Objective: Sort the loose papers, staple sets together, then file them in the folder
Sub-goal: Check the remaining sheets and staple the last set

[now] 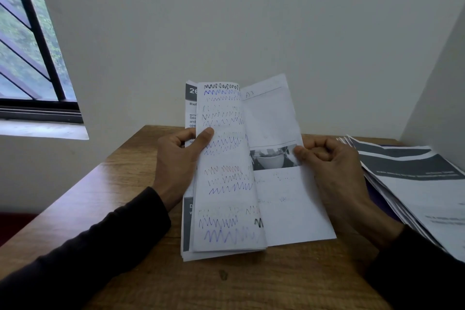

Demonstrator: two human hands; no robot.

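I hold a stack of loose papers (pixel 226 184) upright, its bottom edge standing on the wooden table (pixel 125 196). The front sheet is covered in coloured zigzag pen scribbles and is bent leftward. My left hand (pixel 176 158) grips the stack's left edge, thumb on the scribbled sheet. A sheet (pixel 279 196) marked "A3", with a small black-and-white photo, shows behind it; my right hand (pixel 332 163) pinches its right edge. A printed page with a grey header (pixel 191 98) sticks out at the back left.
A second pile of printed papers (pixel 415 184) lies fanned on the table's right side, over something dark purple (pixel 377 196). White walls close in behind and on the right. A barred window (pixel 30 45) is at the left.
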